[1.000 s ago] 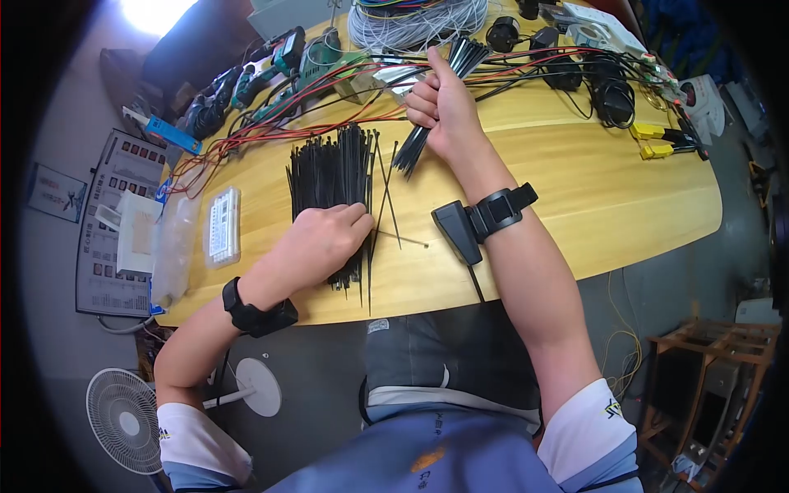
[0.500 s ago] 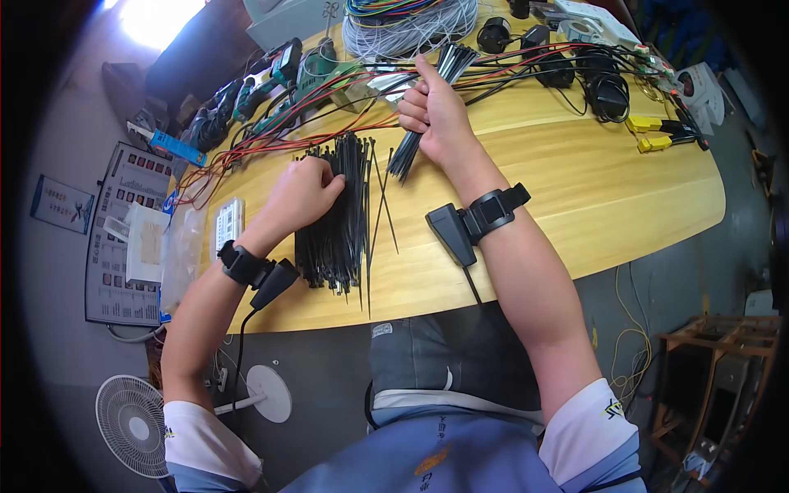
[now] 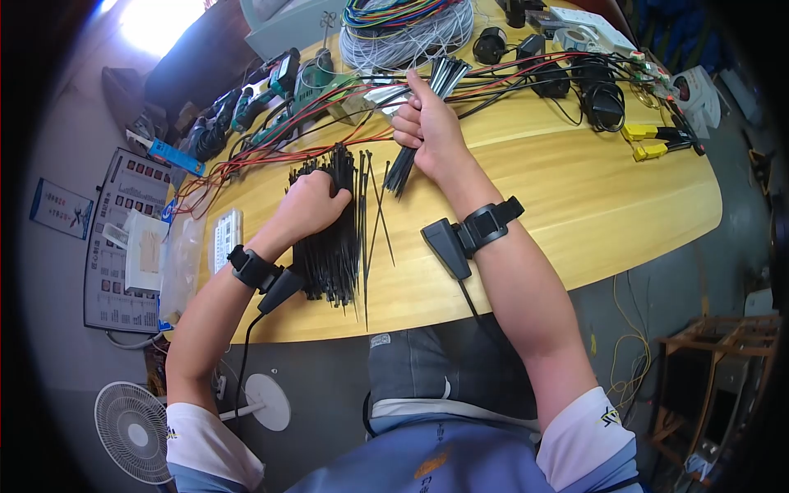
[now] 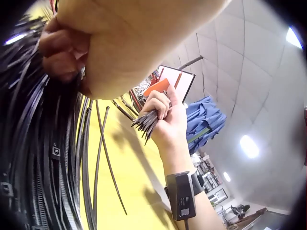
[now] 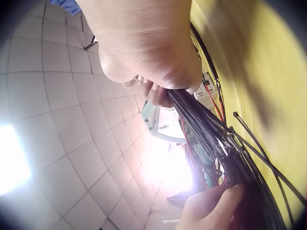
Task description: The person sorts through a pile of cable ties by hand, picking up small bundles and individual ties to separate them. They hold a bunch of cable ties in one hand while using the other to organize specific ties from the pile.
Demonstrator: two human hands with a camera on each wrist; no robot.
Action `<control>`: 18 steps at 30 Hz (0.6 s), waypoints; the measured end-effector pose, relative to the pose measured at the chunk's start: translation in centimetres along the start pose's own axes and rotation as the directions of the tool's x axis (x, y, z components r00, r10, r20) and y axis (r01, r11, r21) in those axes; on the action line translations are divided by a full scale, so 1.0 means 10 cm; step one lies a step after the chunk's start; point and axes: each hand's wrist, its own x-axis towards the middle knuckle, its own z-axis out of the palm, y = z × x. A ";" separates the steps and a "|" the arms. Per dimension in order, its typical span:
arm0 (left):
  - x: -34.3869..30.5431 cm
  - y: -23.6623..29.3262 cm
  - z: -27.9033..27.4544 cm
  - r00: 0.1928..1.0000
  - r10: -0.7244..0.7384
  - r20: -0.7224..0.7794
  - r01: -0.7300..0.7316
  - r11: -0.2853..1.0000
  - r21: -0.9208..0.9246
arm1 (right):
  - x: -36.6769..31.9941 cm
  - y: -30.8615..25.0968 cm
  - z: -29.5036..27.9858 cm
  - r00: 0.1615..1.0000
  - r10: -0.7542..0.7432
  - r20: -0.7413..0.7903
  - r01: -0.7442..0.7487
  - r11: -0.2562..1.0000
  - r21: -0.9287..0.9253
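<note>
A thick pile of black cable ties point(image 3: 329, 263) lies on the wooden table, most of them pointing the same way. My left hand point(image 3: 311, 204) is over the upper left of this pile with fingers curled into it; in the left wrist view the fingertips pinch cable ties at the heap's edge. Further right, my right hand point(image 3: 436, 131) grips a separate bundle of cable ties point(image 3: 400, 174), raised above the tabletop, thumb up along it. Both ends of the bundle stick out of the fist. A few loose cable ties point(image 3: 380, 226) lie beside the pile, some crossing.
Red and black wires point(image 3: 271, 140) run across the table behind the hands. Power drills point(image 3: 283, 74) and a wire coil point(image 3: 403, 37) stand at the back. A clear plastic case point(image 3: 227, 238) lies left, yellow-handled pliers point(image 3: 649, 141) right. The table's front edge point(image 3: 411, 325) is near the body.
My left hand has gone from the pile's near right side up to its upper left, then slightly back toward the body. The right hand keeps its grip on the bundle, nearly in place.
</note>
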 end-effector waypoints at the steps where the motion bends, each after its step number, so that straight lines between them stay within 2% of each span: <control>1: 0.00 -0.01 -0.01 1.000 0.003 -0.003 -0.003 1.000 -0.012 | 0.01 0.01 -0.01 1.000 0.000 0.001 0.000 1.000 -0.006; 6: -0.03 -0.06 -0.03 1.000 0.005 -0.009 -0.005 0.999 -0.049 | 0.04 0.03 -0.04 1.000 0.021 0.014 -0.020 0.999 -0.024; 9: -0.01 -0.09 -0.09 0.999 -0.019 0.039 0.021 0.997 -0.074 | 0.03 0.04 -0.03 1.000 0.024 0.021 -0.023 0.999 -0.041; 12: -0.02 -0.18 -0.14 0.997 -0.025 0.068 0.041 0.972 -0.230 | 0.02 0.04 -0.03 0.999 0.026 0.036 -0.024 0.998 -0.065; 15: -0.10 -0.17 -0.30 0.968 -0.105 0.230 0.203 0.865 -0.459 | 0.03 0.06 -0.02 0.996 0.065 0.056 -0.062 0.997 -0.051; 18: -0.14 -0.20 -0.39 0.972 -0.071 0.224 0.180 0.840 -0.512 | 0.00 0.08 0.02 0.989 0.118 0.086 -0.112 0.991 -0.074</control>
